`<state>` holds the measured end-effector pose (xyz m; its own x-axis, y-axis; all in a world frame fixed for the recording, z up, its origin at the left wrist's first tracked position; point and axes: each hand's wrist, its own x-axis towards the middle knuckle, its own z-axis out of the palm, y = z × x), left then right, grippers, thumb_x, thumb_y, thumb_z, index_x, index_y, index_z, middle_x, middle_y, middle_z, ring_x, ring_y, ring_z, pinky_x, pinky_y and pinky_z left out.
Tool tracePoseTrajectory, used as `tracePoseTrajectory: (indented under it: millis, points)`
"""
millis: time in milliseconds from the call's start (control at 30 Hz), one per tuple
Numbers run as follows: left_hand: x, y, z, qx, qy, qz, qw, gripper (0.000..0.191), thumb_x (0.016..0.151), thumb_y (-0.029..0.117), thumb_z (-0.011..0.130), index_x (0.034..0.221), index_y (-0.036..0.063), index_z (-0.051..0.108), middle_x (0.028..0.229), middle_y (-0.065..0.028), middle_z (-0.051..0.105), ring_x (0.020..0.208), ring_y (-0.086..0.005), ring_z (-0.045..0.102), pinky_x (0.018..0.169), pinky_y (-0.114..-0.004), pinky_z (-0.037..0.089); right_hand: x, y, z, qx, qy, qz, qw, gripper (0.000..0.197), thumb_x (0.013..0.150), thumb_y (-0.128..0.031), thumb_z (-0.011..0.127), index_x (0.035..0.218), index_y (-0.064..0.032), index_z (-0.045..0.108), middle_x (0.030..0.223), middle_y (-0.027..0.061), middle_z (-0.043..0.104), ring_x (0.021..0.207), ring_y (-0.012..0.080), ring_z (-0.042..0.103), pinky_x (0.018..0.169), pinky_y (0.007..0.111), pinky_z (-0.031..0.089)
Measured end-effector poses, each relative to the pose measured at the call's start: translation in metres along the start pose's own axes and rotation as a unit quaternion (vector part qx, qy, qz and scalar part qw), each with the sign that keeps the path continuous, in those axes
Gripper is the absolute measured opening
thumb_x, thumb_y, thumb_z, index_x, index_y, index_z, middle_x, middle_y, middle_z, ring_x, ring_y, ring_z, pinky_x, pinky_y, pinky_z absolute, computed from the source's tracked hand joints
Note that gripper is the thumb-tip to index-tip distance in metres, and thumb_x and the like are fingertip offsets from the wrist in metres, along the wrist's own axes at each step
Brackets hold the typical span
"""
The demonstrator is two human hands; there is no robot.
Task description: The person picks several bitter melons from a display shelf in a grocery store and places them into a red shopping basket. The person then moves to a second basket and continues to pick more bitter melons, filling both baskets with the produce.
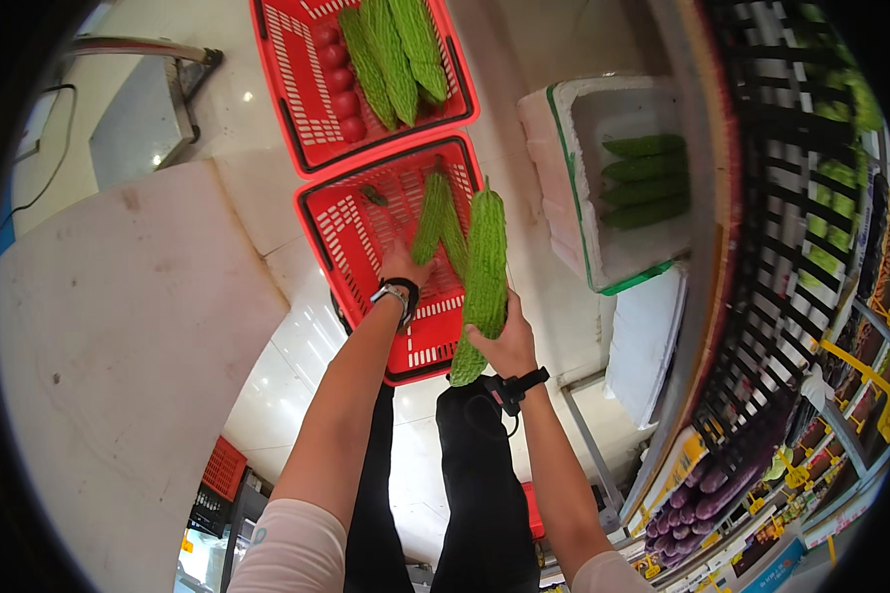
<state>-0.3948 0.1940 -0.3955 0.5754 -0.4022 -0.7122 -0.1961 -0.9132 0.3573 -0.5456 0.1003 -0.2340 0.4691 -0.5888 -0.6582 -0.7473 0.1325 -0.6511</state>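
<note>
In my right hand (506, 337) is a large, bumpy bitter melon (486, 259), gripped near its lower end. It stands lengthwise over the right rim of the near red plastic shopping basket (430, 337). My left hand (404, 265) reaches down inside that basket, at the lower end of another bitter melon (432, 219). Whether its fingers close around that one cannot be made out. Beside it lies a further bitter melon (454, 237), partly hidden behind the one in my right hand. A small dark scrap (374, 196) rests towards the basket's far end.
Touching the near basket's far side, a second red basket (297, 111) holds bitter melons (393, 63) and several round red items (343, 93). Rightward are a foam box (556, 185) with green vegetables (645, 180) and a produce rack with eggplants (686, 511). A pale tabletop (133, 319) spans the left.
</note>
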Motion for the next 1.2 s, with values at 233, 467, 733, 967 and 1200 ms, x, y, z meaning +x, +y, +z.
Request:
tracePoseTrajectory:
  millis: [233, 467, 733, 967, 1200]
  points:
    - [0.035, 0.001, 0.052, 0.017, -0.084, -0.115, 0.99, 0.091, 0.062, 0.044, 0.073, 0.128, 0.0032, 0.025, 0.122, -0.0239, 0.04, 0.098, -0.0347, 0.053, 0.077, -0.043, 0.047, 0.019, 0.02, 0.019, -0.085, -0.003, -0.011, 0.996, 0.073, 0.065, -0.02, 0.067, 0.124, 0.0022, 0.03, 0.113, 0.021, 0.049, 0.102, 0.0347, 0.05, 0.085, 0.039, 0.042]
    - [0.023, -0.026, 0.042, 0.022, -0.035, -0.001, 0.999, 0.066, 0.063, 0.035, 0.072, 0.107, -0.0009, 0.04, 0.084, -0.0248, 0.058, 0.081, -0.0391, 0.058, 0.069, -0.045, 0.047, 0.029, 0.017, 0.036, -0.101, -0.002, 0.018, 0.995, 0.072, 0.065, -0.021, 0.068, 0.123, 0.0027, 0.032, 0.116, 0.0236, 0.046, 0.107, 0.0359, 0.047, 0.087, 0.04, 0.04]
    - [-0.048, -0.015, -0.015, -0.139, 0.017, 0.057, 0.989, 0.057, 0.065, 0.021, 0.071, 0.109, 0.001, 0.04, 0.099, -0.0242, 0.055, 0.091, -0.0405, 0.054, 0.075, -0.044, 0.044, 0.012, 0.014, 0.014, -0.043, 0.053, 0.004, 0.998, 0.069, 0.065, -0.013, 0.068, 0.124, -0.0018, 0.033, 0.102, 0.0203, 0.057, 0.094, 0.0319, 0.057, 0.081, 0.036, 0.045]
    - [-0.108, -0.037, -0.055, -0.275, 0.039, 0.106, 0.955, 0.052, 0.069, 0.015, 0.07, 0.111, 0.0005, 0.042, 0.097, -0.0188, 0.056, 0.091, -0.0341, 0.056, 0.077, -0.037, 0.044, 0.038, 0.019, 0.048, -0.107, 0.043, -0.026, 0.993, 0.075, 0.064, -0.019, 0.07, 0.124, -0.0004, 0.03, 0.11, 0.0242, 0.052, 0.099, 0.0372, 0.053, 0.083, 0.04, 0.044]
    - [-0.124, -0.053, -0.048, -0.35, 0.053, 0.084, 0.932, 0.033, 0.074, 0.0, 0.065, 0.101, -0.0034, 0.046, 0.091, -0.0102, 0.058, 0.085, -0.0143, 0.057, 0.073, -0.027, 0.046, 0.111, 0.055, 0.122, -0.179, -0.039, 0.054, 0.982, 0.083, 0.062, -0.024, 0.072, 0.128, -0.0033, 0.025, 0.113, 0.0266, 0.048, 0.1, 0.0385, 0.051, 0.084, 0.042, 0.043]
